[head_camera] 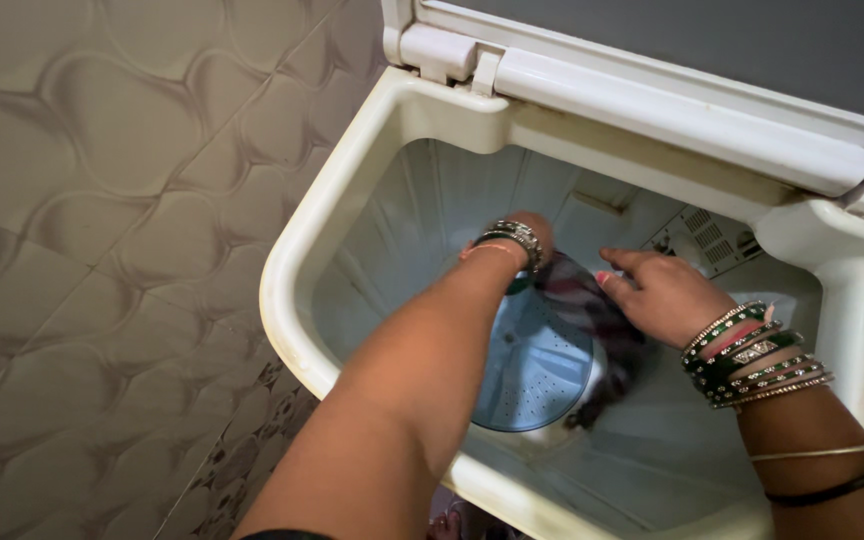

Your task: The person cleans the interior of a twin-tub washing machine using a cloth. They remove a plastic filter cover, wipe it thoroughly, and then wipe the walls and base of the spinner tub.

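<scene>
Both hands are lowered into the tub (352,190) of a white top-loading washing machine. How the left hand (535,232) is set cannot be told: it is reached deep toward the far wall, only its back and wrist are seen, and the fingers are hidden behind the wrist and the stack of dark and silver bangles (510,240) worn there. The right hand (664,295) is held just beside it, palm down, with the fingers (620,262) bent and pressed onto a dark cloth (592,310) with reddish and pale patches; whether the cloth is pinched or only touched cannot be made out. The cloth is draped inside the tub between the two hands, over the right edge of the pale blue perforated disc (535,370) at the bottom. A thick set of green, red and gold bangles (752,352) is worn on the right wrist, with a thin gold band and a black band (832,470) further up the forearm. The hinged lid (672,110) is raised behind the tub. A patterned tiled wall (102,220) is seen to the left of the machine.
</scene>
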